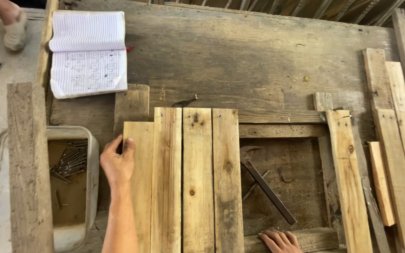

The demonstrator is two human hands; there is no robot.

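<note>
Here, left hand (pixel 117 161) is lying open on the outer plank (pixel 139 187), right hand (pixel 280 241) is resting open on the frame rail (pixel 305 238); the unnailed plank may be slipping

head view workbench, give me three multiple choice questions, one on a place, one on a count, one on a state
1. Where does the hammer lie?
A. in the open gap of the wooden frame, right of the boards
B. on the open notebook
C. inside the metal tray

2. How many light boards lie side by side across the frame?
A. two
B. four
C. seven

3. What is the left hand doing?
A. gripping the hammer
B. resting on the leftmost board, fingers at its top corner
C. picking nails from the tray

Answers:
1. A, its head and dark handle lie on the bench inside the frame opening.
2. B, four planks lie edge to edge.
3. B, the hand lies on the leftmost board; the nails lie untouched in the tray, and the right hand rests on the lower frame rail.
</note>
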